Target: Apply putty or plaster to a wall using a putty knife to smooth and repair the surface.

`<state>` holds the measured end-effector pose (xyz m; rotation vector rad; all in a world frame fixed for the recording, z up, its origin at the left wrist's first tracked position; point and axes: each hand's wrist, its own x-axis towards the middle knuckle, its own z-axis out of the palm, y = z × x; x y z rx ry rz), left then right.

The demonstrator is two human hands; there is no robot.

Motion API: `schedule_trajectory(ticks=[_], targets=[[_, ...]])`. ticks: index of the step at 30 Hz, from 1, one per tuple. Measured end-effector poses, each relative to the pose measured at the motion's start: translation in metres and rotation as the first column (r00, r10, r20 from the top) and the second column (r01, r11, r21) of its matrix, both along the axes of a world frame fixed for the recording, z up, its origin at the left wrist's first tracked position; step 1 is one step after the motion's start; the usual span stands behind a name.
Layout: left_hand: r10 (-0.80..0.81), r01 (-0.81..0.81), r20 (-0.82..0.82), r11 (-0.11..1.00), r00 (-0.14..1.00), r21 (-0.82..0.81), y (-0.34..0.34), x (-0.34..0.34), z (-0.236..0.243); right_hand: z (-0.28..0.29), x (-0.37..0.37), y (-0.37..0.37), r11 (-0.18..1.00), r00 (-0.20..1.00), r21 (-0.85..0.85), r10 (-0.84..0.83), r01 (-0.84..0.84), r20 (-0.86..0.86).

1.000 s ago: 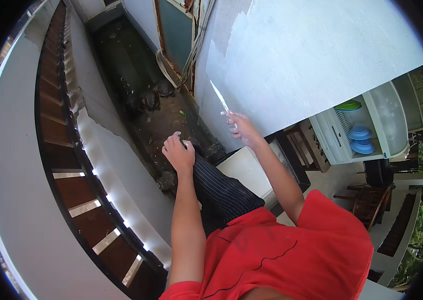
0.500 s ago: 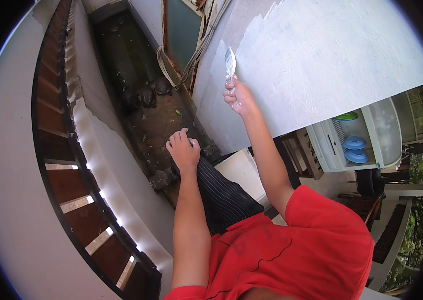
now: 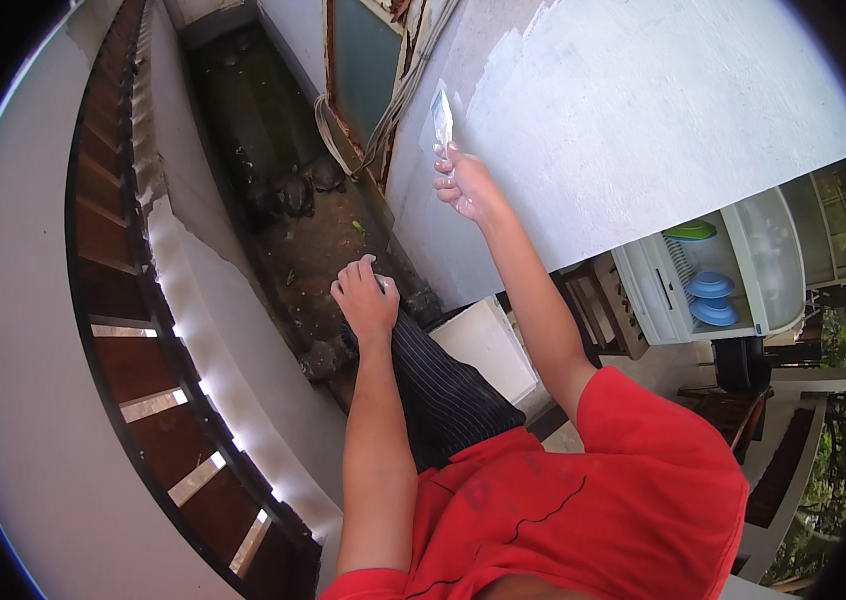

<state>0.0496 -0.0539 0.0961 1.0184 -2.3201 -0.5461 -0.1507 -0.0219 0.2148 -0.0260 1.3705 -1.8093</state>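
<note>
My right hand (image 3: 468,184) is closed around the handle of a putty knife (image 3: 444,118). Its blade points upward and is smeared with white, and white smears also mark my fingers. Behind the blade is a wall (image 3: 643,130) coated in white, with a ragged border where the coat meets a greyer strip on its left side. I cannot tell whether the blade touches the wall. My left hand (image 3: 367,298) rests over the knee of my dark striped trousers (image 3: 443,390), fingers bent loosely and somewhat apart, holding no visible tool.
Left of the wall lies a narrow trough of dark water (image 3: 253,100) with dark turtle-like shapes (image 3: 296,194). Coiled cables (image 3: 383,140) hang beside a grey-green panel. A low wall and slatted railing (image 3: 133,360) stand left. At right is a dish cabinet (image 3: 678,285) with blue plates.
My right hand has moved slightly left along the wall with the putty knife, whose blade now overlaps the greyer strip. My left hand has stayed on the knee.
</note>
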Motion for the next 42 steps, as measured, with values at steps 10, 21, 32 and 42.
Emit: schedule_trajectory(ticks=[10,21,32,42], targets=[[0.036,-0.036,-0.003,0.999,0.999,-0.029,-0.003,0.009,0.0,-0.018,0.014,0.036,0.988,0.988,-0.085,-0.118,0.126,0.095],[0.017,-0.017,-0.022,1.0,1.0,-0.023,0.004,0.004,0.002,-0.013,0.002,-0.004,1.0,1.0,0.027,0.004,-0.005,0.011],[0.044,-0.046,-0.05,0.998,0.998,-0.037,-0.007,0.006,-0.002,-0.032,0.013,0.039,0.997,0.995,0.015,-0.07,0.069,0.071],[0.024,-0.027,-0.073,0.999,0.997,-0.034,-0.004,-0.005,-0.001,-0.03,-0.015,0.006,0.999,0.999,0.054,0.001,-0.004,0.044]])
